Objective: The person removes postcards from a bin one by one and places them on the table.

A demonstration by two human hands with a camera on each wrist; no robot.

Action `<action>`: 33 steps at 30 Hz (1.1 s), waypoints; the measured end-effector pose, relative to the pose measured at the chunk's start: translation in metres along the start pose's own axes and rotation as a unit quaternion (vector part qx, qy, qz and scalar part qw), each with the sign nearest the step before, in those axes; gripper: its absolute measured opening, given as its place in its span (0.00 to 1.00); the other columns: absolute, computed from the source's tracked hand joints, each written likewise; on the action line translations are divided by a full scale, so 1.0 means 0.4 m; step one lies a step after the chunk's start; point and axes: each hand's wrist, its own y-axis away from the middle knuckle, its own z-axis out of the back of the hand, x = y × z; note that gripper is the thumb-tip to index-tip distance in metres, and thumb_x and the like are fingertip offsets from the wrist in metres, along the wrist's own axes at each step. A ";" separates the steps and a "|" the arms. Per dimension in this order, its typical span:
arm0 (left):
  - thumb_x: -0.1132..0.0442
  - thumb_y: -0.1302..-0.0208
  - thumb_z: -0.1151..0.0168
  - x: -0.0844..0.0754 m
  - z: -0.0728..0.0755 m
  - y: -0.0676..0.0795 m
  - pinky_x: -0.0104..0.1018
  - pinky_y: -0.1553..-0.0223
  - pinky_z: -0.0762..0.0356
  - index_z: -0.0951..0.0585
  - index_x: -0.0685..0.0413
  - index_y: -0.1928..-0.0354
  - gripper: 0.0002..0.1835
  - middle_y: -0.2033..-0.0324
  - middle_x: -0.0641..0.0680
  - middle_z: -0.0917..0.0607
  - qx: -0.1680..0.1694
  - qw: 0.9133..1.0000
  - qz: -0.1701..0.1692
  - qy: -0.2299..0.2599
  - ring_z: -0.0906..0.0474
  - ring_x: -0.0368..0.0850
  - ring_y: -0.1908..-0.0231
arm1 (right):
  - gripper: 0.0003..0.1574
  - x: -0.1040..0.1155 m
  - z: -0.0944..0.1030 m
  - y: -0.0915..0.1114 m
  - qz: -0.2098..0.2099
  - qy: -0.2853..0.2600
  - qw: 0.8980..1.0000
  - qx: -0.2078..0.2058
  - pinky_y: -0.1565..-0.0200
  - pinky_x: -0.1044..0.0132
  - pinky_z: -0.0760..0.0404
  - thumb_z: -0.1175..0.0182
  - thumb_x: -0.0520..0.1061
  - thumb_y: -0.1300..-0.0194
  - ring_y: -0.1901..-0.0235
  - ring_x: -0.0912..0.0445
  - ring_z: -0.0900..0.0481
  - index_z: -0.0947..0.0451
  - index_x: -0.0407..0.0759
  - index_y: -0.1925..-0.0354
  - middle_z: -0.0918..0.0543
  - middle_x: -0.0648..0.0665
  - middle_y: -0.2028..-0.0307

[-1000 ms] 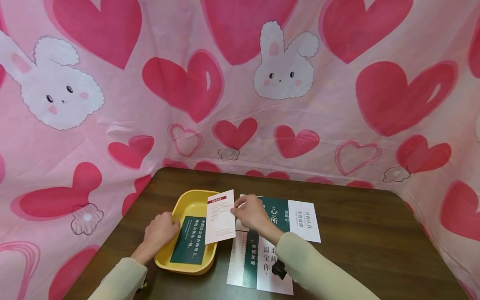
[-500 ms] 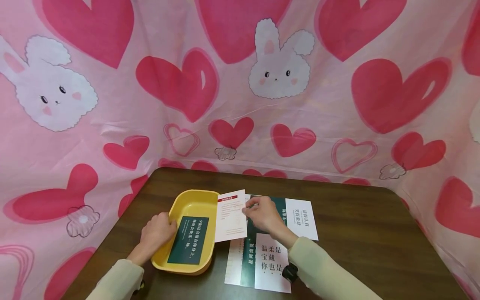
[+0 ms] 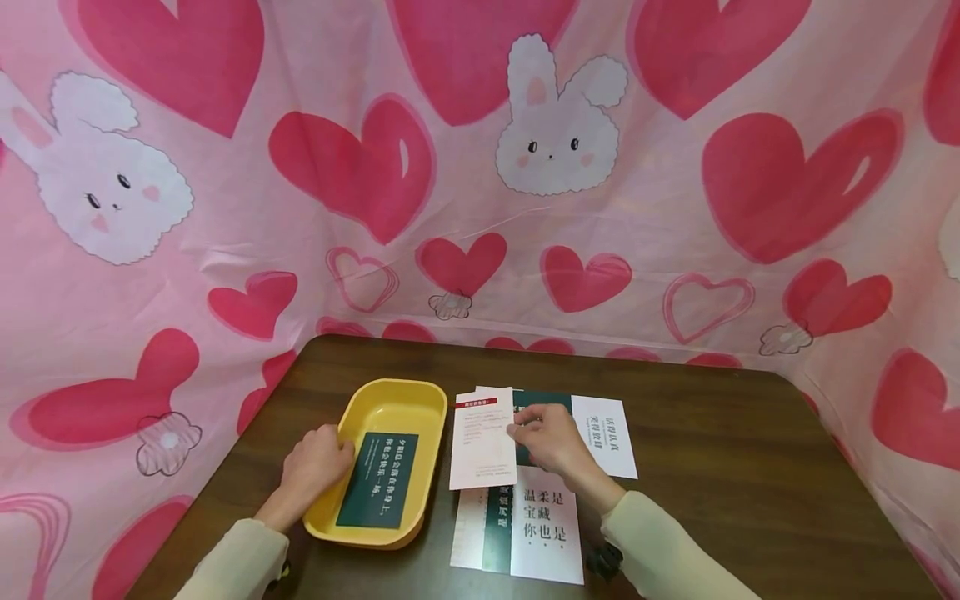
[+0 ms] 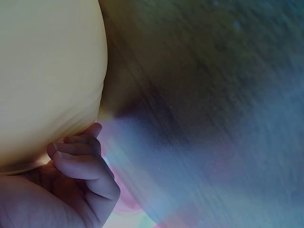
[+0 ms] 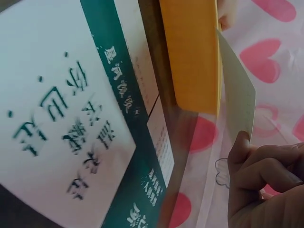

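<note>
My right hand [image 3: 553, 437] pinches a white card [image 3: 483, 450] with a red heading by its right edge. In the right wrist view the card [image 5: 239, 90] stands off the table, between the thumb and fingers. The left hand [image 3: 313, 465] grips the left rim of a yellow tray [image 3: 433, 417]; in the left wrist view its fingers [image 4: 83, 166] curl at the tray's underside edge. A dark green card [image 3: 378, 482] with white writing lies in the tray. Under the held card, several green and white cards overlap on the table, among them a white card [image 3: 546, 525] with large black characters.
The dark wooden table [image 3: 712, 500] extends to the right of the cards. Another white card [image 3: 606, 435] lies at the right of the spread. Pink cloth [image 3: 480, 208] with hearts and rabbits hangs behind the table and at its sides.
My right hand has moved right with the white card, from over the tray's right rim to above the spread cards. The left hand keeps its hold on the tray.
</note>
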 end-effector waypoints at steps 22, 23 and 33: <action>0.63 0.28 0.40 0.000 -0.001 0.002 0.39 0.73 0.21 0.23 0.69 0.58 0.12 0.77 0.57 0.24 -0.004 1.000 -0.001 0.003 0.24 0.49 0.78 | 0.14 -0.125 0.058 0.071 -0.074 0.000 0.997 -0.024 0.79 0.68 0.34 0.33 0.42 0.28 0.79 0.52 0.27 0.17 0.32 0.51 0.13 0.44 0.68; 0.63 0.28 0.40 0.000 0.000 0.001 0.39 0.73 0.21 0.23 0.69 0.58 0.12 0.77 0.57 0.23 -0.005 1.000 0.000 0.003 0.24 0.50 0.78 | 0.14 -0.129 0.061 0.072 -0.075 -0.001 0.997 -0.023 0.80 0.68 0.35 0.33 0.42 0.28 0.79 0.52 0.27 0.17 0.32 0.51 0.14 0.44 0.68; 0.62 0.28 0.40 -0.003 0.002 0.002 0.39 0.73 0.21 0.22 0.69 0.58 0.12 0.76 0.57 0.23 0.000 1.000 0.004 0.002 0.24 0.49 0.78 | 0.04 -0.180 0.084 0.104 -0.083 -0.024 0.996 -0.023 0.82 0.68 0.43 0.34 0.37 0.30 0.87 0.57 0.39 0.17 0.34 0.61 0.23 0.44 0.81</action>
